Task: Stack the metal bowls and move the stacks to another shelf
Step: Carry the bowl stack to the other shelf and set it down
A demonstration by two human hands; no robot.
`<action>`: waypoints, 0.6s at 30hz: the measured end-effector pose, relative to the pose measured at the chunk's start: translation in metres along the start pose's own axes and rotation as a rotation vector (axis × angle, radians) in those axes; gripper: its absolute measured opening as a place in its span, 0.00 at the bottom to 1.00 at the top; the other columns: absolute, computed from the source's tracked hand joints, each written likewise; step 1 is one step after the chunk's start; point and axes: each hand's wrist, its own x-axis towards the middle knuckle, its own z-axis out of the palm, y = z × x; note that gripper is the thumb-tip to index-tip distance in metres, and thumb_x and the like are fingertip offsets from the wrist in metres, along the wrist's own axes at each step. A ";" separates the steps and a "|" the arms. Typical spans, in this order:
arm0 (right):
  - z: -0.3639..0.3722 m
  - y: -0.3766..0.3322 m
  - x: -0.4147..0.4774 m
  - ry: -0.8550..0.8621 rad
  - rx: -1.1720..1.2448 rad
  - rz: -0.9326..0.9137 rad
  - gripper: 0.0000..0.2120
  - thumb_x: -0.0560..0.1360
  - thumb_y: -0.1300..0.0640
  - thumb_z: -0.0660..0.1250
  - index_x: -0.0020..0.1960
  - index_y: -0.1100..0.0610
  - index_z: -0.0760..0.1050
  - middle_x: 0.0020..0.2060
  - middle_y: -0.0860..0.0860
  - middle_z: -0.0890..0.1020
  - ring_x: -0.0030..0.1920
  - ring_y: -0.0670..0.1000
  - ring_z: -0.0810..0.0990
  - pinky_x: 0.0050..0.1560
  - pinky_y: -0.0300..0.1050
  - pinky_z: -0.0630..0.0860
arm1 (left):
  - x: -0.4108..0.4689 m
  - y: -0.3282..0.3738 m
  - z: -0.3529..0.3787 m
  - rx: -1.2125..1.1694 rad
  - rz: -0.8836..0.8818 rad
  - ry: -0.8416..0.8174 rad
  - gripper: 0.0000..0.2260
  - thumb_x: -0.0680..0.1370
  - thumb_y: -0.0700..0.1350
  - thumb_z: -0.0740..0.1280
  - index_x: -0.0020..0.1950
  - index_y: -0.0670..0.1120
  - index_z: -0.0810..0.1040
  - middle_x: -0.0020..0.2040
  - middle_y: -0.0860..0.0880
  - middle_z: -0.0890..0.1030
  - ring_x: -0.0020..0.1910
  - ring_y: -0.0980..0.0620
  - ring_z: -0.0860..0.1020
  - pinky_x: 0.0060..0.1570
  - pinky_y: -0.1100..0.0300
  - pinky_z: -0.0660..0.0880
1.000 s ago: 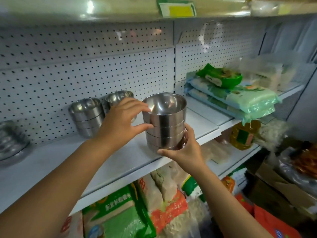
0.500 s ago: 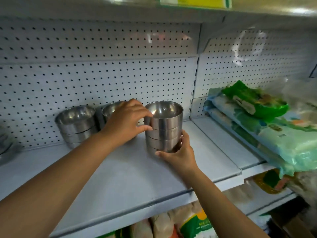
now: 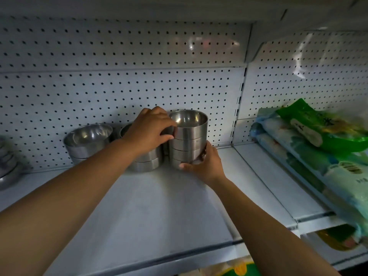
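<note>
White pegboard backing point(image 3: 119, 92) and a pale metal shelf point(image 3: 159, 212) make up pretty much the whole scene, with bagged goods point(image 3: 318, 136) piled on the next bay over to the right.

So the person has a four-high stack of metal bowls point(image 3: 188, 140) sitting at the back of the shelf, right up near the pegboard. Left hand point(image 3: 149, 130) is curled over the upper left side, fingers touching near the top bowl's rim, and the right hand point(image 3: 207, 164) cups the bottom bowl from the front right. That's a closed grip on the stack from both sides, one high and one low, which makes sense: smooth nested bowls love to slide or tip, so pinning top and base keeps the column straight. Whether the base is fully down on the shelf or a hair off it, can't tell.

Just beside it on the left is a shorter stack point(image 3: 147, 162), partly hidden behind the left wrist, and further left another bowl stack point(image 3: 87, 140). More metal ware point(image 3: 8, 168) peeks in at the far left edge. Tucking everything in a row against the back wall looks like the plan, leaving the front of the shelf free.

Judging by that, this one is about placed; letting go gently seems like the next bit.
</note>
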 end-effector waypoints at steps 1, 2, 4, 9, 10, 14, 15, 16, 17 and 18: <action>-0.001 0.000 0.004 -0.013 -0.020 -0.005 0.49 0.55 0.44 0.88 0.69 0.44 0.66 0.60 0.43 0.72 0.56 0.44 0.75 0.51 0.33 0.73 | 0.001 -0.002 0.000 0.006 -0.003 -0.009 0.19 0.73 0.48 0.79 0.63 0.48 0.84 0.60 0.45 0.82 0.65 0.43 0.76 0.63 0.48 0.65; -0.002 0.001 0.007 -0.023 -0.034 -0.010 0.50 0.56 0.44 0.88 0.71 0.45 0.66 0.60 0.42 0.71 0.56 0.44 0.74 0.51 0.33 0.72 | 0.002 -0.005 0.001 0.009 -0.003 -0.014 0.19 0.72 0.47 0.79 0.63 0.49 0.84 0.61 0.44 0.82 0.66 0.43 0.76 0.63 0.48 0.65; -0.003 0.003 0.013 -0.029 -0.038 -0.013 0.50 0.57 0.45 0.88 0.71 0.44 0.64 0.59 0.41 0.72 0.57 0.44 0.74 0.52 0.33 0.71 | 0.004 -0.010 0.002 0.011 -0.001 -0.028 0.21 0.72 0.47 0.79 0.64 0.49 0.83 0.62 0.43 0.81 0.66 0.43 0.76 0.62 0.51 0.64; -0.002 0.002 0.022 -0.046 -0.038 0.008 0.55 0.60 0.49 0.87 0.77 0.49 0.59 0.68 0.48 0.76 0.62 0.46 0.75 0.59 0.40 0.72 | 0.005 -0.011 0.005 0.001 -0.010 -0.089 0.27 0.76 0.50 0.76 0.74 0.50 0.75 0.71 0.47 0.77 0.72 0.45 0.72 0.68 0.50 0.63; -0.002 0.001 0.023 -0.048 -0.048 0.011 0.55 0.60 0.49 0.87 0.77 0.50 0.59 0.70 0.49 0.76 0.63 0.47 0.75 0.59 0.41 0.72 | 0.005 -0.011 0.006 -0.008 -0.015 -0.104 0.27 0.77 0.50 0.75 0.75 0.50 0.73 0.73 0.48 0.76 0.73 0.46 0.70 0.70 0.49 0.62; -0.004 0.000 0.026 -0.035 -0.083 0.003 0.55 0.58 0.49 0.88 0.77 0.50 0.61 0.71 0.50 0.74 0.65 0.48 0.75 0.62 0.43 0.75 | 0.001 -0.011 0.007 -0.012 -0.031 -0.153 0.30 0.78 0.52 0.73 0.78 0.50 0.69 0.76 0.49 0.72 0.76 0.46 0.67 0.72 0.47 0.63; -0.005 0.000 0.026 -0.031 -0.101 0.001 0.55 0.58 0.48 0.88 0.77 0.50 0.61 0.70 0.50 0.73 0.65 0.49 0.76 0.63 0.44 0.76 | 0.000 -0.010 0.007 -0.013 -0.033 -0.160 0.30 0.78 0.52 0.73 0.79 0.50 0.68 0.77 0.49 0.71 0.76 0.46 0.67 0.72 0.47 0.63; -0.005 0.000 0.026 -0.029 -0.117 -0.001 0.55 0.58 0.47 0.88 0.76 0.50 0.62 0.69 0.49 0.73 0.64 0.49 0.75 0.62 0.44 0.76 | 0.000 -0.009 0.007 -0.014 -0.037 -0.166 0.30 0.78 0.52 0.73 0.79 0.50 0.67 0.77 0.49 0.70 0.77 0.46 0.66 0.72 0.47 0.62; -0.005 -0.001 0.025 -0.031 -0.125 -0.001 0.54 0.58 0.47 0.88 0.76 0.50 0.62 0.66 0.48 0.73 0.62 0.48 0.75 0.61 0.42 0.75 | 0.000 -0.007 0.006 -0.014 -0.044 -0.172 0.31 0.79 0.52 0.72 0.79 0.50 0.67 0.78 0.49 0.69 0.78 0.47 0.65 0.73 0.48 0.61; -0.006 -0.001 0.025 -0.037 -0.134 0.001 0.52 0.59 0.48 0.87 0.75 0.50 0.63 0.64 0.46 0.73 0.61 0.47 0.74 0.59 0.41 0.74 | -0.001 -0.006 0.005 -0.014 -0.051 -0.175 0.31 0.79 0.53 0.72 0.80 0.51 0.66 0.79 0.49 0.68 0.78 0.47 0.64 0.74 0.48 0.60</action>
